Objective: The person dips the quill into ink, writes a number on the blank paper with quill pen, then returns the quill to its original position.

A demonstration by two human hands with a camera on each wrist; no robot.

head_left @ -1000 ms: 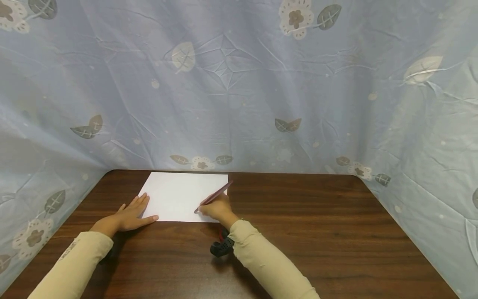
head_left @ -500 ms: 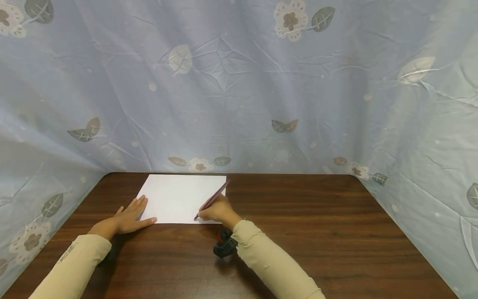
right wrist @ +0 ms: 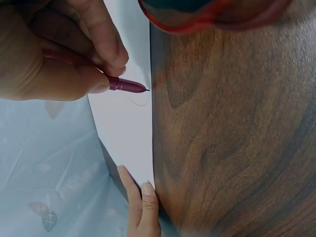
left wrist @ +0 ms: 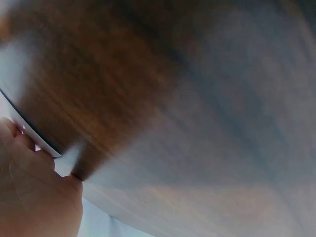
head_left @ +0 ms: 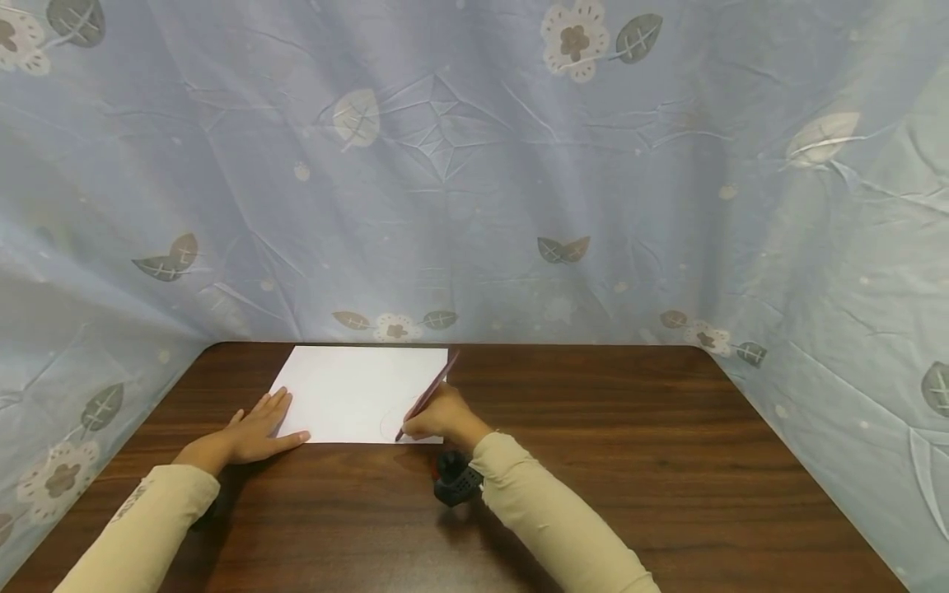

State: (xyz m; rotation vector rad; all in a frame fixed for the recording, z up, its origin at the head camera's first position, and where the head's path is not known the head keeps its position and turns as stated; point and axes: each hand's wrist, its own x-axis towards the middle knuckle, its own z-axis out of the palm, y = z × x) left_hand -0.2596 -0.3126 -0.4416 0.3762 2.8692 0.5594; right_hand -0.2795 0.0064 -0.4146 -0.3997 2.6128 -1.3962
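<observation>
Slim maroon pen [right wrist: 127, 85] pinched in my right hand [head_left: 439, 416]; left hand [head_left: 255, 432], fingers straight, on faintly curve-marked white paper [head_left: 341, 391].

Faint line [head_left: 381, 424] perhaps partly behind right hand [head_left: 441, 416], sleeves [head_left: 567, 523] cropped

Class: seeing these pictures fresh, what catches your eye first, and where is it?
The bright white rectangular sheet of paper stands out first, lying left of centre at the far side of a dark brown wooden table. A slim maroon pen follows, gripped in the right hand, its tip by the sheet's near edge.
</observation>
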